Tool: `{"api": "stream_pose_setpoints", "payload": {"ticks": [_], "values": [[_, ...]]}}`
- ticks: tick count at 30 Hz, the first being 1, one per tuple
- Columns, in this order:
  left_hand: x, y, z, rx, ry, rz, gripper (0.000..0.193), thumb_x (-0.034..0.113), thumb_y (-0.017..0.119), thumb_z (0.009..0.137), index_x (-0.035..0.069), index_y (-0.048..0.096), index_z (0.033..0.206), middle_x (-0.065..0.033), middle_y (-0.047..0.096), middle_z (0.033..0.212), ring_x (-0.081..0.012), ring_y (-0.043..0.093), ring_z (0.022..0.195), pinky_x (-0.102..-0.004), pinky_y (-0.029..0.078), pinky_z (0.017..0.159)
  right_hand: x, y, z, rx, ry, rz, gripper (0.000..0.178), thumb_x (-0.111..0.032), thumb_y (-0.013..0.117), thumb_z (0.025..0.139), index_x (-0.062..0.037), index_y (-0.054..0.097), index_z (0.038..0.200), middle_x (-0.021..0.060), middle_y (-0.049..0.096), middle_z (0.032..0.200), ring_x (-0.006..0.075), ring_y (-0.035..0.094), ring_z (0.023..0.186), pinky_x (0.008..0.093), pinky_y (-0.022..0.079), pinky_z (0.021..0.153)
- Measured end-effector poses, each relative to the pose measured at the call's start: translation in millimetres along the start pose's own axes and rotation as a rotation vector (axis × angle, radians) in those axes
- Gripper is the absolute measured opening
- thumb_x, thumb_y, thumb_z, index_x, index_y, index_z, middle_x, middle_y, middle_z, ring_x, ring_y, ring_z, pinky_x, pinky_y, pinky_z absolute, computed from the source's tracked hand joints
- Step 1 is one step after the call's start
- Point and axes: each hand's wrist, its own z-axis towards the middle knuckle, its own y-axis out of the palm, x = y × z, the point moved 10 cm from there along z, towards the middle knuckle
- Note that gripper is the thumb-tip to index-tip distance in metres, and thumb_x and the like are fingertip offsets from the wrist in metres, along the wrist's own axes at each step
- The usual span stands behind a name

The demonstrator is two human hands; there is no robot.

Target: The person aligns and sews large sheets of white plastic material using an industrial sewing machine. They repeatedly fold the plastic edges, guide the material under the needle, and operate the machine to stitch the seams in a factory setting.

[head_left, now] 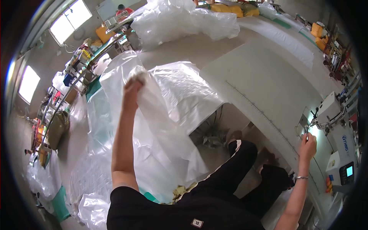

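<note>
My left hand is raised over the left side with its fingers closed on a translucent white plastic sheet. The sheet hangs down from it toward my lap, and the fingertips are a little blurred. Far to the right, my right hand is at the edge of the lit needle area of a sewing machine. Its fingers are pinched, with something small and dark at their tips that I cannot make out. Under that hand is a white work table with a ruler scale along it.
More shiny plastic sheeting lies left of the table, and a big heap of clear plastic is at the back. A lit control screen is on the machine. Another person sits far back at the left. Cluttered benches line the wall.
</note>
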Motion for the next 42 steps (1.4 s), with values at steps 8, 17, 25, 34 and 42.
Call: {"api": "stream_pose_setpoints", "payload": {"ticks": [8,17,25,34,42], "values": [[146,-50,9,-0.36,0.268,-0.533,0.039,0.031,0.042,0.094,0.003,0.057,0.116,-0.0103,0.062,0.1,-0.0207,0.061,0.088,-0.0326,0.053,0.071,-1,-17,-2,0.08,-0.033,0.102,0.019,-0.018,0.064,0.085,-0.0032,0.065,0.096,0.0088,0.056,0.092,0.0275,0.056,0.089,0.0387,0.05,0.075],[-125,-336,-166,0.331,-0.273,0.095,0.054,0.015,0.055,0.091,0.003,0.037,0.141,-0.0112,0.052,0.129,-0.0189,0.053,0.111,-0.0328,0.044,0.094,-15,-8,0,0.079,-0.062,0.101,0.018,-0.02,0.062,0.087,-0.0037,0.064,0.095,0.0081,0.056,0.093,0.0266,0.057,0.09,0.0391,0.051,0.073],[-240,-59,-277,-0.39,-0.868,-0.061,0.042,0.019,0.073,0.081,0.005,0.058,0.118,-0.0071,0.066,0.101,-0.0166,0.065,0.087,-0.0296,0.053,0.075,11,15,2,0.031,-0.052,0.033,0.021,-0.025,0.057,0.092,-0.0071,0.064,0.1,0.0068,0.056,0.096,0.025,0.058,0.09,0.0386,0.051,0.074],[-166,151,-214,-0.467,-0.182,0.514,0.02,0.022,0.065,0.082,0.002,0.067,0.087,-0.0119,0.067,0.073,-0.0191,0.062,0.068,-0.0345,0.048,0.068,22,22,6,0.02,-0.05,0.094,0.023,-0.027,0.057,0.092,-0.0067,0.064,0.101,0.0074,0.057,0.097,0.0252,0.058,0.092,0.0392,0.051,0.075],[-147,53,-170,-0.332,-0.565,-0.017,0.027,0.019,0.067,0.087,0.003,0.066,0.108,-0.003,0.067,0.09,-0.0106,0.062,0.081,-0.0252,0.048,0.069,5,6,2,0.046,-0.052,0.169,0.022,-0.025,0.059,0.09,-0.0052,0.065,0.1,0.0081,0.059,0.099,0.0269,0.058,0.093,0.0398,0.052,0.075]]}}
